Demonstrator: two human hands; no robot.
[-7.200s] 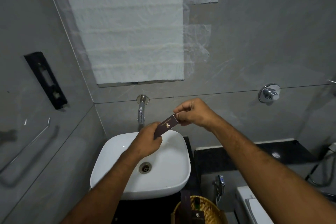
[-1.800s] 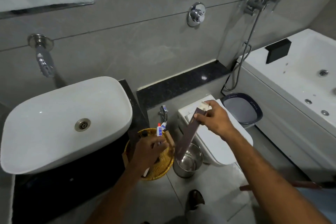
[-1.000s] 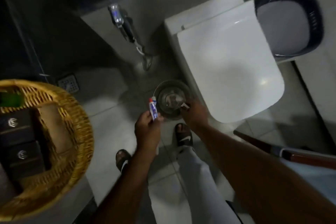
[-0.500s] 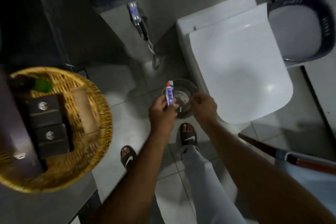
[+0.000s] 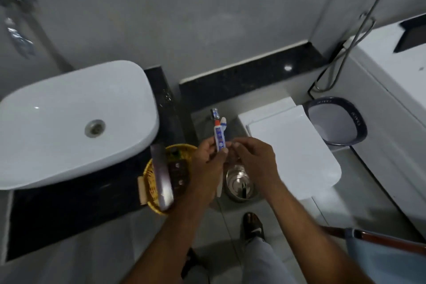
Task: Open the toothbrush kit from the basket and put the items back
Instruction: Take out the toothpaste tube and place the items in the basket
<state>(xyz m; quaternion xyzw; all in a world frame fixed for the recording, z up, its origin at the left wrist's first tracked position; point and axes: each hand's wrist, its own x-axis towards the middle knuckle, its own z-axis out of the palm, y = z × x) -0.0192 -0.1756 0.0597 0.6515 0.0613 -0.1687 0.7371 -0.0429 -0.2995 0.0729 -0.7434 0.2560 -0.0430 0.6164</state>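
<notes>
Fingers of our left hand are clenched around a small toothpaste tube and a white toothbrush, both held upright just right of the wicker basket. Our right hand hovers beside them, fingers loosely curled, gripping nothing we can see. Dark boxes lie in the basket, which sits on the black counter near the white sink. Below our hands stands a steel bin.

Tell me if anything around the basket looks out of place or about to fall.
Yes. A long dark box lies askew across the wicker basket, one end poking past the rim. The basket itself overhangs the dark counter edge, so it looks easy to knock off.
</notes>
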